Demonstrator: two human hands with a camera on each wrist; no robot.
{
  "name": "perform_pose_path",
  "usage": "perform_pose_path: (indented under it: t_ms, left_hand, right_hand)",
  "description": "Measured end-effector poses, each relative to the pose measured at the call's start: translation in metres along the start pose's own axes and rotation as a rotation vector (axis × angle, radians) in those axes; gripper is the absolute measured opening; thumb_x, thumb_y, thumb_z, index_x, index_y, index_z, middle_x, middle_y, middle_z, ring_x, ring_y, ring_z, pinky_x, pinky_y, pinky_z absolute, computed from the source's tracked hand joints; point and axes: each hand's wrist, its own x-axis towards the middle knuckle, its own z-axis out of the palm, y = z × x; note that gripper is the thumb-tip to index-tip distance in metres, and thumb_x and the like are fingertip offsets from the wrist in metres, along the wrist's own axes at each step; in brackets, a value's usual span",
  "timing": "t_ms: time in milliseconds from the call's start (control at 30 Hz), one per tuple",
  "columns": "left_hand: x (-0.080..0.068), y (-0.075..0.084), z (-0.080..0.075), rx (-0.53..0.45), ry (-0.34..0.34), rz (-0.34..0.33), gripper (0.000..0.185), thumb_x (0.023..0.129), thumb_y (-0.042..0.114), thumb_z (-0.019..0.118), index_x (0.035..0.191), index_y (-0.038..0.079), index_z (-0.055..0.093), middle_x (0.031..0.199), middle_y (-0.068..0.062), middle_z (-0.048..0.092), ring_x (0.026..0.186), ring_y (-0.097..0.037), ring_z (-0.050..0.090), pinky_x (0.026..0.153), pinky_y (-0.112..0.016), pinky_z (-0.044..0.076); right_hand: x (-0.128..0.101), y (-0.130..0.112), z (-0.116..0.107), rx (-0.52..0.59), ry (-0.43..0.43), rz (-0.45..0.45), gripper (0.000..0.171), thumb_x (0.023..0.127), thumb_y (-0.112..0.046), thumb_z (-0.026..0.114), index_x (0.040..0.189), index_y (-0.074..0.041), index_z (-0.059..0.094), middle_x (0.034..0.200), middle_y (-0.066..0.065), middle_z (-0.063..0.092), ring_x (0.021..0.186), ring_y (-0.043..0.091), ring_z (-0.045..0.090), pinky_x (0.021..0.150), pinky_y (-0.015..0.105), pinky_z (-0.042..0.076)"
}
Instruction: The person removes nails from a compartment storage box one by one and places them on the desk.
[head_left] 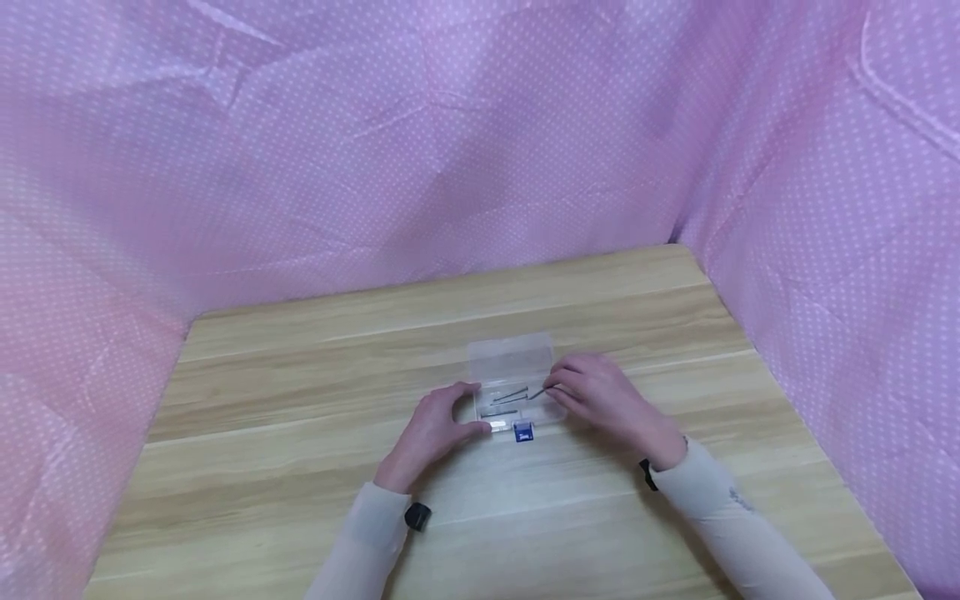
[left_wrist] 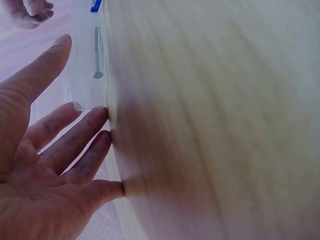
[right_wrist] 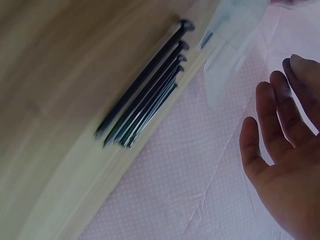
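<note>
A clear plastic box (head_left: 542, 414), its see-through lid (head_left: 510, 357) folded back, lies on the table with several nails (head_left: 504, 414) inside. My left hand (head_left: 438, 425) holds the box's left end, thumb at the front corner and forefinger at the back. In the left wrist view, the other fingers (left_wrist: 87, 160) spread past the box's end toward the tabletop. Over the box's right side, my right hand (head_left: 600, 396) pinches a thin nail (head_left: 536, 393) between thumb and fingertips. A blue tag (head_left: 523, 432) shows at the box's front.
In the right wrist view, a row of dark nails (right_wrist: 145, 80) of graded lengths lies side by side on the wooden table (head_left: 300, 400). Pink dotted cloth (head_left: 337, 167) hangs behind the table and along its sides. A black wrist strap piece (head_left: 417, 517) sits at the left cuff.
</note>
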Motion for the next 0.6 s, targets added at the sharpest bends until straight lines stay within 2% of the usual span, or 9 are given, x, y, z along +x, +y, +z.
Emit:
perform_pose_path:
  t_ms: [233, 433, 600]
  left_hand:
    - [-0.001, -0.001, 0.001, 0.001, 0.003, 0.015, 0.066, 0.084, 0.035, 0.088, 0.139, 0.01, 0.064, 0.138, -0.01, 0.065, 0.133, -0.034, 0.056, 0.114, -0.052, 0.041]
    - [-0.001, -0.002, 0.0, 0.0, 0.012, 0.024, 0.064, 0.083, 0.033, 0.089, 0.138, 0.011, 0.065, 0.137, -0.009, 0.066, 0.131, -0.032, 0.057, 0.113, -0.051, 0.042]
    - [-0.001, -0.003, -0.002, 0.001, 0.018, 0.038, 0.063, 0.083, 0.033, 0.089, 0.137, 0.01, 0.066, 0.136, -0.008, 0.067, 0.13, -0.031, 0.058, 0.113, -0.051, 0.043]
  right_hand:
    - [0.01, -0.008, 0.008, -0.023, -0.041, -0.007, 0.011, 0.09, -0.015, 0.081, 0.1, -0.012, 0.078, 0.101, 0.002, 0.07, 0.096, 0.023, 0.065, 0.083, 0.043, 0.055]
    - [0.02, -0.013, 0.014, 0.028, -0.063, 0.023, 0.009, 0.091, -0.016, 0.08, 0.1, -0.014, 0.078, 0.101, -0.001, 0.067, 0.096, 0.02, 0.063, 0.086, 0.043, 0.053]
    - [0.029, -0.015, 0.019, 0.028, -0.09, 0.001, 0.01, 0.092, -0.016, 0.079, 0.102, -0.014, 0.079, 0.102, -0.001, 0.067, 0.097, 0.019, 0.063, 0.088, 0.043, 0.053]
